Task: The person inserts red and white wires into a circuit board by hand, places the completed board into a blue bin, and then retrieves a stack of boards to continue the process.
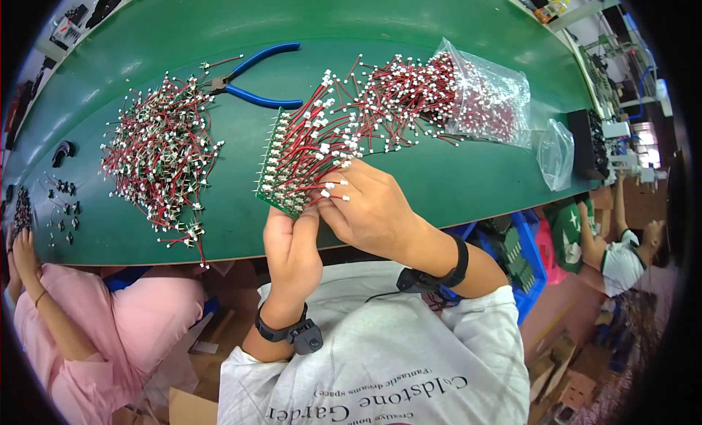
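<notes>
My left hand (292, 253) is closed on the lower end of a green circuit board panel (273, 162), which is held tilted above the table. Rows of small components and pins line the panel. Many short red wires with white plugs (314, 136) stick out from its right side. My right hand (373, 209) is at the panel's lower right corner, its thumb and forefinger pinched at a red wire (329, 192) with a white plug. The exact fingertip contact is partly hidden.
On the green table (241, 227) lie a heap of small wired boards (157, 151), blue-handled pliers (259, 99), and loose red wires (406, 88) spilling from a clear plastic bag (504, 96). A blue crate (537, 257) stands at lower right. Another person's hand (25, 257) works at far left.
</notes>
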Available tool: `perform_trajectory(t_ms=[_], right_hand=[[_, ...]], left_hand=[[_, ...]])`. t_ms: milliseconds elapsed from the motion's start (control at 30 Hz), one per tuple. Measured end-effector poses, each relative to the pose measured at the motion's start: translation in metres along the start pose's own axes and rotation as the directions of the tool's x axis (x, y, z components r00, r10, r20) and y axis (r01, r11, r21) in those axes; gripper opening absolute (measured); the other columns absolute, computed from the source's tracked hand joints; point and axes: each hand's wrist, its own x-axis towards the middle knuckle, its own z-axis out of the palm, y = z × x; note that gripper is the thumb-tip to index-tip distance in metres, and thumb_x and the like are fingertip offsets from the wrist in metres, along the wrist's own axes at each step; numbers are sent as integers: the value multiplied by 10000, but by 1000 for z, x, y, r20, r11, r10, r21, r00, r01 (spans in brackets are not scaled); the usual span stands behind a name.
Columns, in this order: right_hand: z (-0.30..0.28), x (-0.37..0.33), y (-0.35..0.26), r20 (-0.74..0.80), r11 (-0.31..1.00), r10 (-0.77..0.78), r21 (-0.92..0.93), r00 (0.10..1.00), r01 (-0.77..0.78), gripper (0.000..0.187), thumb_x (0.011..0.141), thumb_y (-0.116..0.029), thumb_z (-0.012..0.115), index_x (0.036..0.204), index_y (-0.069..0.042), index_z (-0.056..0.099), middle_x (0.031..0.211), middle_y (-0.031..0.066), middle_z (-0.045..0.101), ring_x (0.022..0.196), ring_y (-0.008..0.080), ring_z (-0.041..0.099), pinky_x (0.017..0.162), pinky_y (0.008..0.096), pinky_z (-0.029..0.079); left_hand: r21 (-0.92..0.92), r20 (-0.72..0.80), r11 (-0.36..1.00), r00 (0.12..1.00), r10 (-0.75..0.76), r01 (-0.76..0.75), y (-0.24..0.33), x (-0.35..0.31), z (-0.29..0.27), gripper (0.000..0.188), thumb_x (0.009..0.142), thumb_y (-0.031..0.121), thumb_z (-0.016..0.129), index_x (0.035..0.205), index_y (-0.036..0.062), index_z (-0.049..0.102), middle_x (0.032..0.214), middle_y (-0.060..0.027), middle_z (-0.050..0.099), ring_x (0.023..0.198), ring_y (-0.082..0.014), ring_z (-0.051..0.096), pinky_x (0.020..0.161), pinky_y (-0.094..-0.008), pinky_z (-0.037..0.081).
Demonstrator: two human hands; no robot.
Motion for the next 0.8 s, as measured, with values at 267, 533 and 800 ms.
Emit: perform_trajectory(t_ms=[267,533,800], right_hand=[[-50,2,32,-55,987,153,-33,987,-154,135,786,3,691,918,-27,689,828,123,618,746,294,610,652,375,494],[-59,12,61,150,979,138,-173,979,-111,345,711,-8,740,1038,-113,711,1017,86,574,915,269,583,763,366,507],[-34,8,56,318,988,-28,-133,948,74,210,690,-39,737,880,-100,672,936,56,553,895,263,540,788,362,477]], left_hand=[[-293,-103,956,994,-44,12,13,3,-29,410,933,-75,435,1343,-54,447,1309,-148,551,1188,-239,570,1082,-446,442],[-144,-30,988,998,-60,55,18,-2,-44,410,974,-36,448,1379,-77,396,1352,-183,528,1271,-302,534,1067,-458,462],[4,-97,1000,995,-25,26,22,-6,-47,404,968,-5,502,1355,-92,426,1322,-200,559,1220,-345,580,963,-400,543]])
